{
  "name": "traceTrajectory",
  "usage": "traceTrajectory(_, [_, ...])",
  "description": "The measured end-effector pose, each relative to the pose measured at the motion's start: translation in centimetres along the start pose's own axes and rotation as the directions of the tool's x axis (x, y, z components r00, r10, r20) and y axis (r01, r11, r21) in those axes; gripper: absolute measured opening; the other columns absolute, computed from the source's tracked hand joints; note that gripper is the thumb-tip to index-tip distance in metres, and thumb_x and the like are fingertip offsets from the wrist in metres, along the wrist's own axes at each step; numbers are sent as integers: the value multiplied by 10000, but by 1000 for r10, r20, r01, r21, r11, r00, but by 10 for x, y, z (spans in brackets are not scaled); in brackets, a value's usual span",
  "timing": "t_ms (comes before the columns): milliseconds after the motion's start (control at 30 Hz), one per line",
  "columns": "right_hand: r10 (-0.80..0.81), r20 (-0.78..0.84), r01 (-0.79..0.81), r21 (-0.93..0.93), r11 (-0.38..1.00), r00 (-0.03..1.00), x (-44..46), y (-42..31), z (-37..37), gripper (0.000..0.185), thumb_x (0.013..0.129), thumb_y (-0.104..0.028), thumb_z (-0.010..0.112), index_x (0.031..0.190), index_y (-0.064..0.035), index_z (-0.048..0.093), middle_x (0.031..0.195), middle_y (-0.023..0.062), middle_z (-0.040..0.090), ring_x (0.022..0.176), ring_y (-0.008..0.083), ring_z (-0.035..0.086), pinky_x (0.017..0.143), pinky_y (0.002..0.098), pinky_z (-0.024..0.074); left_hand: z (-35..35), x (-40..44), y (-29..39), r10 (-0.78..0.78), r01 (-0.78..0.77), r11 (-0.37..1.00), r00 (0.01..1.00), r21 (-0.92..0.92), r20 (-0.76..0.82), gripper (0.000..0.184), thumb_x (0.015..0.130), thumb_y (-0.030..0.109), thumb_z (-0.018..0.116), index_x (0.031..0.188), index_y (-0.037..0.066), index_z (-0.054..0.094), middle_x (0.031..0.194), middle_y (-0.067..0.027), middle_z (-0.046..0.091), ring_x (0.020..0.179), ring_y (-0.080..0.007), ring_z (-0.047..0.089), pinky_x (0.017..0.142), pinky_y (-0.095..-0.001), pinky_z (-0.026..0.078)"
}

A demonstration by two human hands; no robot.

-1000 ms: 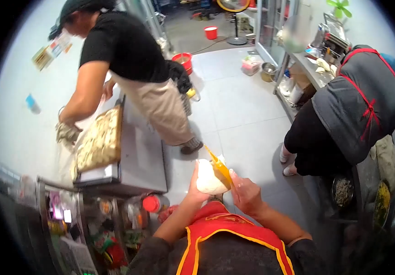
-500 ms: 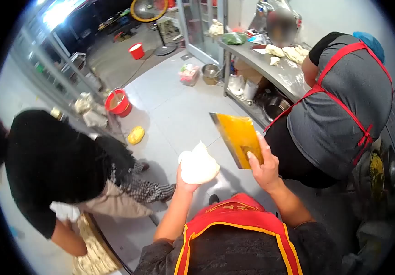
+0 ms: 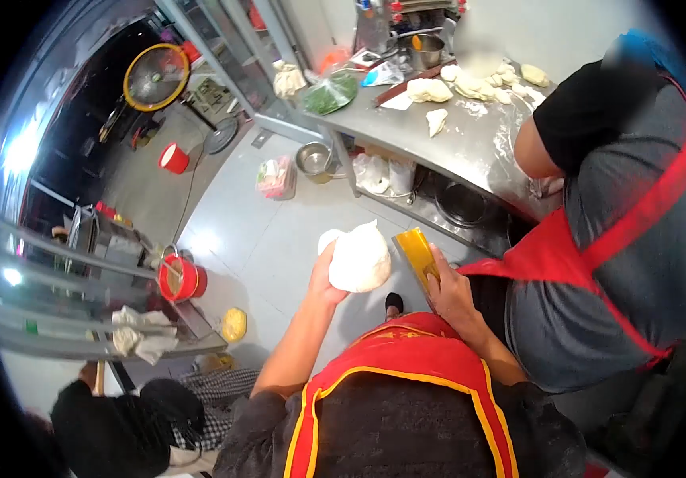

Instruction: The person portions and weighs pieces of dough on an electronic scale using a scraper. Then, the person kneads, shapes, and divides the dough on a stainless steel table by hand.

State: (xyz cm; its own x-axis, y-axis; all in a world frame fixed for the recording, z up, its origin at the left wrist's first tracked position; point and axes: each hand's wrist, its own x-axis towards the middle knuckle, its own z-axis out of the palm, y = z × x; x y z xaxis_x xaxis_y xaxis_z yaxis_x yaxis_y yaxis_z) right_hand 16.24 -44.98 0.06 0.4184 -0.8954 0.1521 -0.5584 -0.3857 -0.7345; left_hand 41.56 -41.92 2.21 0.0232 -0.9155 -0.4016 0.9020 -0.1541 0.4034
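A lump of smooth white dough (image 3: 360, 259) rests in my left hand (image 3: 323, 280), held up in front of my red apron, its fingers curled round the near and left sides. To the right of it, my right hand (image 3: 453, 299) grips a yellow dough scraper (image 3: 416, 253) with a grey edge on its left side. The scraper is tilted and partly turned away, so its face looks narrow. A small gap separates scraper and dough. My right fingers hide the scraper's lower end.
A co-worker in a red-strapped apron (image 3: 646, 207) stands close at right by a metal table (image 3: 470, 147) with dough pieces (image 3: 431, 90). Another person (image 3: 112, 426) is at lower left. A red bucket (image 3: 192, 280), yellow lump (image 3: 234, 325) and metal pot (image 3: 313, 162) are on the floor.
My view has swung right, bringing the table closer. The scraper has turned from broad face to narrower, and my right hand has come nearer the dough. The left-side person appears lower in view.
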Motion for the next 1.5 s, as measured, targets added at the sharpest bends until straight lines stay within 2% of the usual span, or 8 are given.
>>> traceTrajectory(400, [311, -167, -314, 5, 949, 936, 110, 34, -23, 584, 872, -73, 530, 1428, -97, 352, 1196, 266, 566, 987, 406, 613, 796, 456, 506, 157, 292, 34, -390, 301, 804, 918, 513, 73, 361, 916, 243, 578, 1189, 8, 549, 1128, -127, 628, 980, -229, 639, 820, -354, 536])
traceTrajectory(533, [492, -248, -505, 13, 863, 834, 146, 46, -21, 601, 862, -58, 554, 1427, -103, 354, 1094, 266, 613, 941, 419, 619, 788, 457, 507, 197, 411, -15, -237, -84, 695, 910, 714, 339, 498, 822, 182, 686, 1248, 25, 482, 1163, -145, 568, 1017, -255, 596, 807, -351, 516])
traceTrajectory(667, [638, -353, -649, 105, 754, 684, 197, 43, -25, 595, 870, -6, 546, 1422, -124, 356, 1104, 289, 601, 1000, 446, 599, 799, 431, 516, 208, 500, -78, -210, -530, 19, 827, 848, 522, 803, 762, 253, 731, 1436, 119, 316, 1434, -260, 277, 1338, -414, 260, 1112, -424, 242])
traceTrajectory(800, [640, -445, -672, 108, 732, 626, 242, 46, -40, 602, 876, -9, 557, 1426, -136, 351, 1115, 288, 593, 1001, 454, 590, 791, 431, 519, 202, 530, -58, -640, -776, -396, 616, 491, 458, 935, 734, 355, 754, 1482, 150, 231, 1519, -241, 156, 1399, -436, 151, 1113, -571, 153])
traceTrajectory(933, [707, -469, -736, 162, 658, 529, 271, 45, -50, 603, 874, 5, 548, 1428, -109, 337, 1095, 293, 598, 921, 461, 609, 754, 449, 517, 164, 530, 7, -677, -858, -370, 512, 356, 530, 912, 691, 360, 784, 1440, 139, 315, 1469, -220, 264, 1375, -429, 214, 1093, -587, 203])
traceTrajectory(1167, [767, -418, -789, 166, 592, 487, 290, 55, -48, 584, 875, 47, 540, 1415, -71, 351, 1139, 293, 587, 1028, 448, 591, 804, 395, 513, 105, 581, 4, -678, -968, -58, 217, 242, 702, 188, 757, 165, 703, 841, 76, 560, 1001, -109, 558, 923, -338, 524, 848, -418, 438])
traceTrajectory(1267, [769, -441, -797, 173, 578, 463, 289, 55, -50, 613, 875, 3, 551, 1436, -118, 334, 1082, 299, 605, 910, 447, 626, 764, 425, 515, 167, 575, 19, -664, -803, -147, 513, 578, 544, 166, 816, 183, 667, 888, 58, 586, 978, -126, 596, 908, -333, 569, 815, -394, 467])
traceTrajectory(1500, [822, -442, -840, 231, 491, 359, 295, 44, -51, 589, 873, 17, 547, 1419, -77, 349, 1068, 293, 612, 940, 432, 631, 753, 398, 523, 338, 684, -42, -236, -797, 144, 548, 586, 803, 229, 895, 242, 624, 946, 22, 661, 929, -155, 670, 832, -317, 640, 750, -350, 495])
